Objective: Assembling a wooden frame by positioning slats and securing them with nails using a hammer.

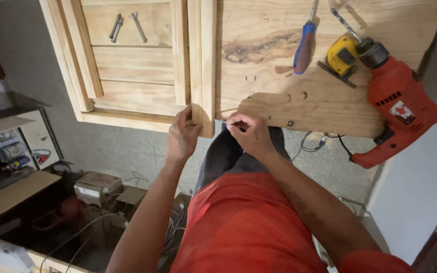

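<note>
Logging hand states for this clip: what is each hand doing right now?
Left hand: gripping the end of the wooden strip.
Right hand: closed, pinching something small, too small to identify.

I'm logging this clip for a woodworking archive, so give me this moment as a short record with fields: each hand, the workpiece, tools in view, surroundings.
left hand: left hand grips the near end of the upright wooden strip
right hand: right hand pinches a small thin item at the bench edge; too small to identify
workpiece: slatted wooden frame lying on the wooden bench
tools: blue-handled screwdriver, yellow tape measure, red electric drill, two spanners on the frame
surroundings: cardboard boxes and cables on the floor
</note>
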